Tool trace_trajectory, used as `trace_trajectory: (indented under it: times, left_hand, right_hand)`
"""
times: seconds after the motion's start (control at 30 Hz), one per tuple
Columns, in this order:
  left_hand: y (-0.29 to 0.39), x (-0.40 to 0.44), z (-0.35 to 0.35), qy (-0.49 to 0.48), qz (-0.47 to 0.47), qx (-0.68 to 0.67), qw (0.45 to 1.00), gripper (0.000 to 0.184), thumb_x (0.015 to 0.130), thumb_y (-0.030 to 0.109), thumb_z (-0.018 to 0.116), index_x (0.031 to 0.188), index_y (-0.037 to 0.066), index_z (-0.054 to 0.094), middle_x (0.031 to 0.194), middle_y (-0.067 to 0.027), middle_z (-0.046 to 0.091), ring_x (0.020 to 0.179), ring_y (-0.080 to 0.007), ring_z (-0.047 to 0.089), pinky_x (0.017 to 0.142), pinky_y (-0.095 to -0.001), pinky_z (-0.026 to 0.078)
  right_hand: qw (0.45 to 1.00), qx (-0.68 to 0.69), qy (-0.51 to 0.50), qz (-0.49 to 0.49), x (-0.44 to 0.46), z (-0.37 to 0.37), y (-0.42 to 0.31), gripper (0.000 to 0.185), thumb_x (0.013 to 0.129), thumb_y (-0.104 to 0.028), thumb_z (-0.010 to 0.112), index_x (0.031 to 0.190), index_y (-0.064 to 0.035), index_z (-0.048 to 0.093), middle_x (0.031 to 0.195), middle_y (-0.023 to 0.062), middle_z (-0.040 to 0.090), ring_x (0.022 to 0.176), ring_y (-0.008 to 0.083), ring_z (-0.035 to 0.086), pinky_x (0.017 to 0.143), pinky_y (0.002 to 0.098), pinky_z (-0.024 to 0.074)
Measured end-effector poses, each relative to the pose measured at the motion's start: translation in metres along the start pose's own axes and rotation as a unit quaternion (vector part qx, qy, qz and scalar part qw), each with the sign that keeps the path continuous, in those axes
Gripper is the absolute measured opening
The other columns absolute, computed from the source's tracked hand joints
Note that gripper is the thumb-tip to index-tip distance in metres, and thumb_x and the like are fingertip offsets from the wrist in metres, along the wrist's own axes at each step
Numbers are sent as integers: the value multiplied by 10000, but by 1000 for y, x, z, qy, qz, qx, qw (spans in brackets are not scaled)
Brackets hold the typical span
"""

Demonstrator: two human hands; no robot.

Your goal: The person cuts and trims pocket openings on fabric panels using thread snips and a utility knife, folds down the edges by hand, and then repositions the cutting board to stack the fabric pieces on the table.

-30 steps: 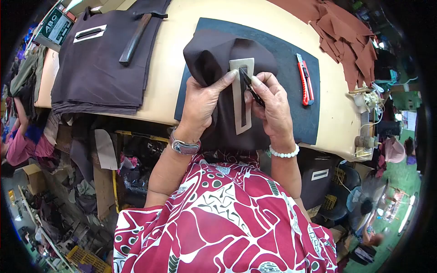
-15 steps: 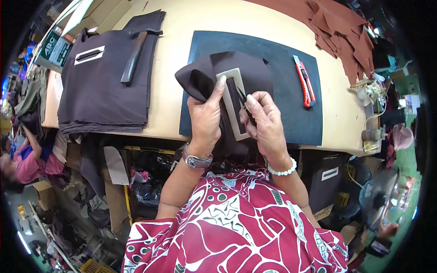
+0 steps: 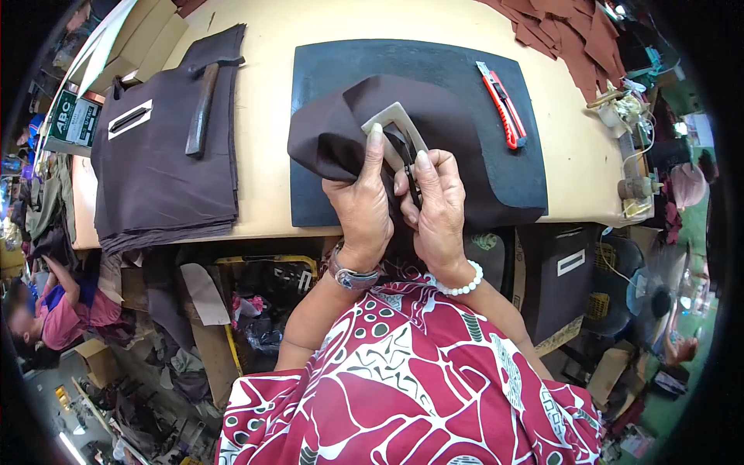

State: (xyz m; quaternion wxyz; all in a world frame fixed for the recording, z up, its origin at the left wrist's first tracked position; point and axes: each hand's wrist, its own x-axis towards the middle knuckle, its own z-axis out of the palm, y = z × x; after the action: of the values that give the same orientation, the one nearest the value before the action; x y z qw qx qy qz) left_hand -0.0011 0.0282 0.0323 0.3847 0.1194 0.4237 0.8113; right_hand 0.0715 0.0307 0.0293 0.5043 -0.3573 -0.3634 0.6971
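Note:
In my left hand [image 3: 362, 209] is a floppy dark brown fabric piece [image 3: 434, 108], bunched up, with the thumb pressed on a beige rectangular frame [image 3: 399, 118] around a slot in it. My right hand [image 3: 439, 209] is closed on small dark snips [image 3: 412, 180], whose blades lie at the slot inside the frame. Whether the blades are apart is hard to see. The fabric hangs over a dark cutting mat [image 3: 333, 66], and part of it drapes past the front edge of the table.
A red box cutter [image 3: 504, 107] lies on the mat's right side. To the left, a hammer [image 3: 203, 108] rests on a stack of dark brown pieces [image 3: 163, 186]. Rust-brown scraps [image 3: 558, 35] lie at the back right. A person in pink [image 3: 66, 318] is at far left.
My hands and the fabric have tilted and drawn together; the frame is now bent and partly covered by my right hand. The snips have moved lower along the slot. The view has shifted slightly.

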Motion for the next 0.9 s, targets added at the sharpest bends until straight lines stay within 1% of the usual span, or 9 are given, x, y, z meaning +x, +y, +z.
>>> trace_trajectory:
  times: [0.1, 0.23, 0.3, 0.4, 0.6, 0.73, 0.83, 0.87, 0.9]
  left_hand:
    - [-5, -3, -1, -9, 17, 26, 999, 67, 853, 87, 648, 839, 48, 595, 754, 21, 582, 583, -39, 489, 450, -205, 378]
    - [0, -9, 4, -28, -24, -30, 999, 53, 862, 79, 634, 840, 50, 596, 748, 20, 582, 563, -44, 490, 459, -203, 378]
    - [4, -12, 7, -36, -42, -51, 997, 50, 866, 77, 627, 838, 51, 595, 746, 18, 583, 553, -48, 491, 458, -204, 377]
    - [3, -12, 6, -49, -30, -38, 998, 51, 870, 78, 622, 835, 53, 594, 740, 15, 582, 533, -54, 490, 450, -204, 371]
    - [-4, -12, 4, -35, -13, -17, 999, 13, 864, 67, 627, 868, 55, 630, 788, 19, 613, 638, -47, 533, 549, -213, 414]
    - [-5, -8, 3, -51, -28, -24, 998, 38, 851, 60, 641, 885, 44, 647, 838, 16, 632, 714, -46, 550, 617, -217, 428]
    - [-2, 0, 0, -72, -44, -18, 996, 76, 842, 59, 650, 912, 30, 654, 881, -1, 649, 749, -59, 575, 659, -219, 448]
    - [-1, 2, -1, -74, -46, -6, 996, 91, 840, 60, 652, 924, 25, 655, 895, -8, 654, 762, -66, 584, 674, -221, 456]
    - [1, 4, -2, -77, -47, 5, 996, 106, 837, 61, 654, 935, 20, 656, 910, -15, 659, 775, -72, 593, 689, -224, 463]
  right_hand:
    - [1000, 10, 5, -13, 0, -1, -1, 134, 953, -182, 493, 923, -88, 402, 685, 31, 545, 441, 10, 352, 374, 159, 257]
    - [999, 3, 1, -36, -2, -4, 1, 143, 965, -225, 465, 927, -95, 419, 716, 34, 542, 444, 23, 354, 382, 155, 258]
    - [999, 25, 8, -26, -2, -5, -1, 138, 949, -191, 500, 924, -93, 407, 689, 31, 547, 443, 13, 353, 377, 159, 250]
    - [999, 36, 11, -21, -3, -6, -3, 151, 935, -173, 530, 924, -94, 402, 674, 24, 545, 446, 9, 358, 378, 159, 244]
    - [999, 20, 16, -23, 0, -11, 0, 156, 921, -170, 556, 912, -99, 417, 664, 2, 523, 467, 7, 371, 385, 154, 241]
    - [1000, 9, 15, -22, 1, -13, 0, 144, 921, -175, 553, 915, -99, 431, 658, -14, 503, 486, 2, 366, 393, 151, 240]
    - [998, -2, -10, 64, -4, -21, -22, 144, 919, -187, 549, 951, -97, 442, 655, -27, 484, 491, 1, 353, 402, 146, 234]
    - [999, -12, -19, 29, -7, -23, -27, 171, 915, -207, 548, 983, -87, 448, 648, -42, 466, 486, -4, 330, 415, 142, 232]
    - [998, -3, -45, -34, -6, -29, -25, 188, 890, -158, 583, 1006, -61, 470, 659, -42, 482, 490, -2, 367, 432, 144, 264]
